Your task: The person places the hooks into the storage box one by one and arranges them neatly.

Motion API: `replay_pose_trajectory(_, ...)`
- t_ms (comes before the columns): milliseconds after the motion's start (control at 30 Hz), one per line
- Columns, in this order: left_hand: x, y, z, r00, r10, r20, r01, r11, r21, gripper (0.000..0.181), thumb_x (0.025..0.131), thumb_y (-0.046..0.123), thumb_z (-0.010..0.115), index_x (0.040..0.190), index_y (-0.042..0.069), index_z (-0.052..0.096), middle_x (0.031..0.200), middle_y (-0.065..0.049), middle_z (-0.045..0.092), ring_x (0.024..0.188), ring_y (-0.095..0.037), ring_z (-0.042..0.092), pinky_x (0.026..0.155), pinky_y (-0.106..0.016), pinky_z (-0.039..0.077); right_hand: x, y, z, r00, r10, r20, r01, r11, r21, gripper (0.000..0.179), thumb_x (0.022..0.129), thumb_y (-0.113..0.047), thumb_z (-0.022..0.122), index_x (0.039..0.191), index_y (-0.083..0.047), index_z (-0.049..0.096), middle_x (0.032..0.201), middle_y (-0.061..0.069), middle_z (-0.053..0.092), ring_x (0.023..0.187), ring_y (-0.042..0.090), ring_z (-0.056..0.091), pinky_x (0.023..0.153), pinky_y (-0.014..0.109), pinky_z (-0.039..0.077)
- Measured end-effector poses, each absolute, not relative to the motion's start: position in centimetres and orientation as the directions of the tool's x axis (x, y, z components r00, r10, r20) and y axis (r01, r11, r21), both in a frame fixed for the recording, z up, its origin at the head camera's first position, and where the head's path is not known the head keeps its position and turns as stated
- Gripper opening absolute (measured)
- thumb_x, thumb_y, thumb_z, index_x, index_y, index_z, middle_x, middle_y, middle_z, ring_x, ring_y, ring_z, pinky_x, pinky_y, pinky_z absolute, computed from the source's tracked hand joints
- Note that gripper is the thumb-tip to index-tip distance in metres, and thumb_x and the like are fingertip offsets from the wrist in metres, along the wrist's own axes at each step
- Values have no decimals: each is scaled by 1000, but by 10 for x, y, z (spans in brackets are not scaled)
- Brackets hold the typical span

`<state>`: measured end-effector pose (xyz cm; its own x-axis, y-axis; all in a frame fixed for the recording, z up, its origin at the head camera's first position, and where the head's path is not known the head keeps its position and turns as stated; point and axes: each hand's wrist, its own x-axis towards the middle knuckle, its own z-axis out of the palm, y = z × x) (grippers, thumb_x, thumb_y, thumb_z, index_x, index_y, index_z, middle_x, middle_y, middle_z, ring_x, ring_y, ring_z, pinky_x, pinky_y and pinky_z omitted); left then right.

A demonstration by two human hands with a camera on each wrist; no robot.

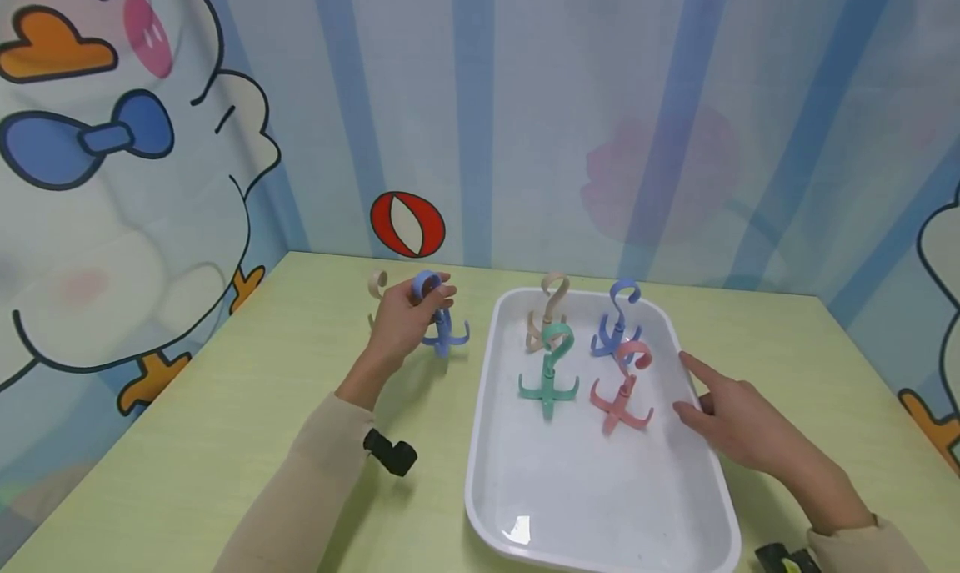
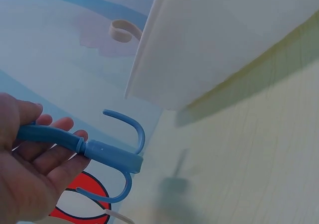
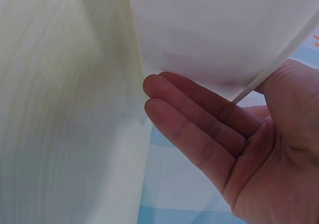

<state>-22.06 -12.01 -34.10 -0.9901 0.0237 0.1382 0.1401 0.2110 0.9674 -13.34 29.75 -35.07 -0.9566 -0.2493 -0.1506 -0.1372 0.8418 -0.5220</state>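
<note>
My left hand (image 1: pixel 402 319) grips a blue hanging hook (image 1: pixel 442 331) by its curved stem, left of the white tray (image 1: pixel 480 473). The hook's prongs point down, and its shadow falls on the table in the left wrist view. Behind the hand is a beige hook (image 1: pixel 377 283), largely hidden. My right hand (image 1: pixel 742 423) is at the tray's right rim, its fingers fairly straight along the outer wall. In the tray stand another beige hook (image 1: pixel 553 285), a second blue hook (image 1: pixel 617 331), a green hook (image 1: pixel 548 381) and a pink hook (image 1: pixel 619 402).
The pale green tabletop (image 1: pixel 247 439) runs back to a cartoon-printed backdrop (image 1: pixel 525 123). A printed duck (image 1: pixel 135 248) covers the left wall. Small black cameras (image 1: pixel 392 453) are worn at both wrists.
</note>
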Motion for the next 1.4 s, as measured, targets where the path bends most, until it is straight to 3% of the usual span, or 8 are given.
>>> replay_pose_trajectory(767,-203,-129,-328,-990,87,108,126,239,963,38,108,21,61,142,5,65,135,-18,72,124,-35,72,107,-49,55,-133,297,-351,-956,-258,-136,-154,843,-516,83,104,-21,66,163,12,17,125,36,69,102,41,77,76,43,67)
replay_pose_trajectory(1400,-181,-122,-310,-967,218,135,188,249,950,37,108,20,60,142,5,64,134,-18,73,119,-32,74,105,-48,57,-133,296,-349,-958,-249,-143,-144,847,-512,84,104,-20,66,163,12,16,124,36,69,100,39,78,75,42,67)
